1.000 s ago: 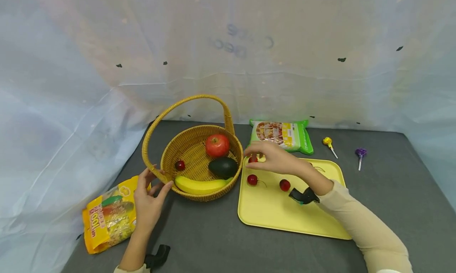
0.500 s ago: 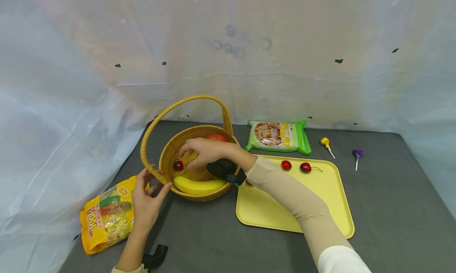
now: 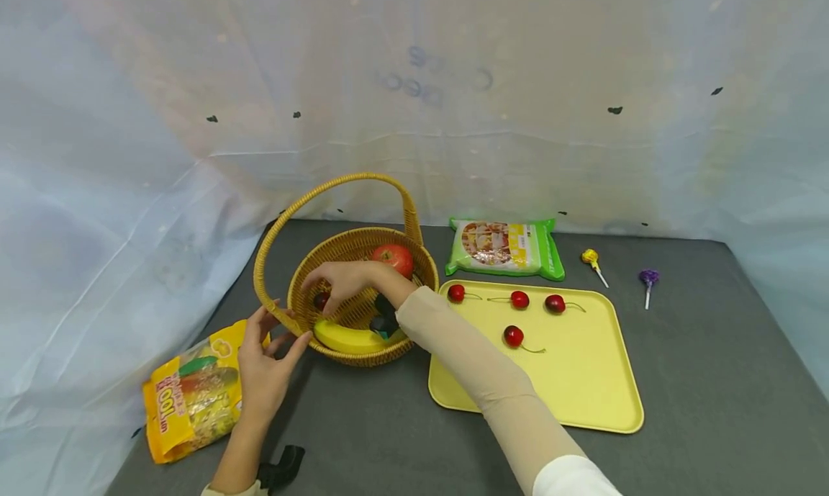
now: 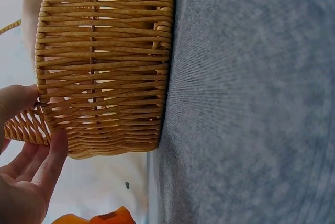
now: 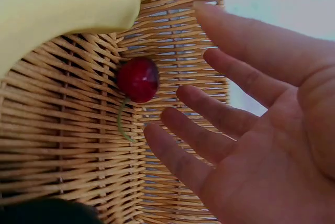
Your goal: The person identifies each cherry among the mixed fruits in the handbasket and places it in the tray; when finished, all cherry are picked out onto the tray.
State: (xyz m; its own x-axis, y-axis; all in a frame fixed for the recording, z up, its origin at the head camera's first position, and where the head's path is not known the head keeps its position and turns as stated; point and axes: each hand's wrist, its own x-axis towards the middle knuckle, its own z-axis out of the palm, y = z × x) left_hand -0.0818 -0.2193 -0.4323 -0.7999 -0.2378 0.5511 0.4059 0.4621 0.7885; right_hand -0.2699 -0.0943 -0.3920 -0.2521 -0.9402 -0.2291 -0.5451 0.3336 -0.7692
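Observation:
My left hand (image 3: 265, 366) grips the yellow wicker basket (image 3: 352, 240) at the base of its arched handle, thumb and fingers on either side of the rim in the left wrist view. My right hand (image 3: 346, 280) is inside the basket with fingers spread and nothing held. Close beyond its fingertips, a dark red cherry (image 5: 137, 80) with a green stem lies against the woven wall. A banana (image 3: 350, 340) lies along the near side of the basket, and a red apple (image 3: 393, 258) at the back. The dark avocado (image 5: 47, 212) is mostly hidden behind my right wrist in the head view.
Right of the basket, a yellow tray (image 3: 583, 381) bears several stemmed cherries (image 3: 514, 336); my sleeve covers part of it. Behind stands a green snack bag (image 3: 505, 248). Two lollipops (image 3: 590, 257) lie farther right. A yellow snack bag (image 3: 197, 391) lies by my left forearm.
My right hand has moved left from the tray into the basket, reaching beside the cherry there. My left hand has stayed on the basket.

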